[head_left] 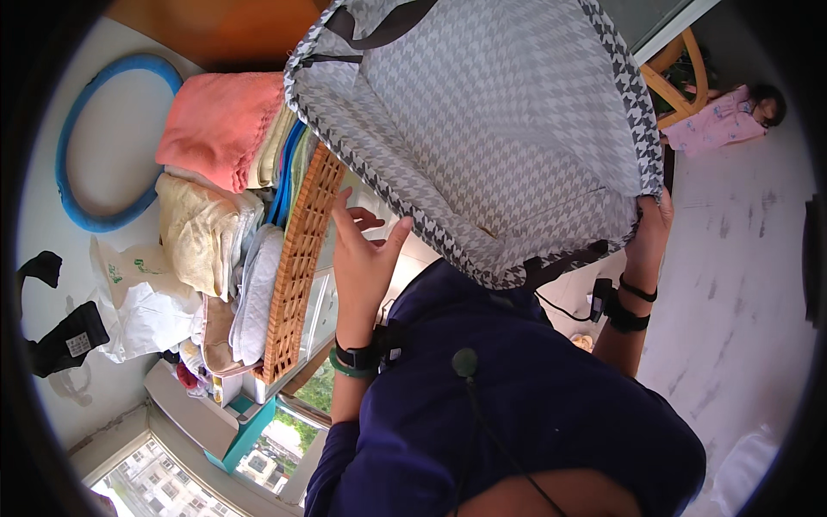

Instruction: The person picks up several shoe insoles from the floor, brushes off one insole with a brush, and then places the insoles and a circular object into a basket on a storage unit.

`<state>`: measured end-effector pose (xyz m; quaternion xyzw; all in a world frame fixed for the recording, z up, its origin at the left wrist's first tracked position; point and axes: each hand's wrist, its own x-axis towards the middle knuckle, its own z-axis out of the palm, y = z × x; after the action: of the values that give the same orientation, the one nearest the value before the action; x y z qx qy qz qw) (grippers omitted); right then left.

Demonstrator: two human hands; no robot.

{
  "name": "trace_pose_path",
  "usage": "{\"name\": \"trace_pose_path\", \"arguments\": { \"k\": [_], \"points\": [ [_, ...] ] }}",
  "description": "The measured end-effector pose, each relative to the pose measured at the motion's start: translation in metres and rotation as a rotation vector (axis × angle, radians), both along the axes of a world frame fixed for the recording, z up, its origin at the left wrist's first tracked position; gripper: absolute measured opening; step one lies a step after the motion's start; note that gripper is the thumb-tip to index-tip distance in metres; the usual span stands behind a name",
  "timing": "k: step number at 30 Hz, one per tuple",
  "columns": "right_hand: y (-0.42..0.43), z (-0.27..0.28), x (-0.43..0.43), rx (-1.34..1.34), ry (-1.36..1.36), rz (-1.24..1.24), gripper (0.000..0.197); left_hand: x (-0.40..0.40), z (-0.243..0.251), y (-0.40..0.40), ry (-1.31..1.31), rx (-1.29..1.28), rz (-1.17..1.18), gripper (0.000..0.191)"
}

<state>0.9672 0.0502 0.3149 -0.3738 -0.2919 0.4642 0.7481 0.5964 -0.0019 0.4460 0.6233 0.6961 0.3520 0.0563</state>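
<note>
A large fabric storage bin point(478, 129) with a grey-and-white houndstooth pattern and dark handles is tilted, its inside facing the camera. My right hand point(652, 226) grips its lower right corner, the fingers partly hidden. My left hand point(368, 242) is beside the bin's lower left rim, fingers apart, thumb tip close to or touching the rim; it holds nothing. Left of that hand stands a wicker basket point(303, 265) with folded cloths in it, among them a coral towel point(219, 126), a cream cloth point(197, 226) and a pale quilted one point(258, 294).
A blue ring point(68, 145) lies against the white surface at the left. Near the basket are white plastic bags point(148, 316), a black strap point(68, 336) and a teal-and-white box point(249, 430). A person in pink point(717, 123) is by a wooden chair point(678, 84) at the upper right.
</note>
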Motion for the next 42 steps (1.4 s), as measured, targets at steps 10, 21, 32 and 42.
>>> {"name": "trace_pose_path", "arguments": {
  "k": [10,21,32,42],
  "points": [
    [-0.023,0.054,-0.041,0.054,-0.097,-0.137,0.023,0.043,-0.014,0.033,0.011,0.111,0.173,0.080],
    [-0.004,0.049,-0.036,0.164,-0.332,-0.252,0.027,0.037,-0.015,0.004,-0.084,0.310,0.344,0.080],
    [0.004,0.066,-0.044,0.295,0.001,0.025,0.027,0.094,-0.009,0.003,0.650,0.083,0.159,0.032],
    [0.014,0.079,-0.049,0.370,-0.287,0.030,0.016,0.072,-0.051,0.014,0.541,-0.378,0.244,0.013]
  ]
}}
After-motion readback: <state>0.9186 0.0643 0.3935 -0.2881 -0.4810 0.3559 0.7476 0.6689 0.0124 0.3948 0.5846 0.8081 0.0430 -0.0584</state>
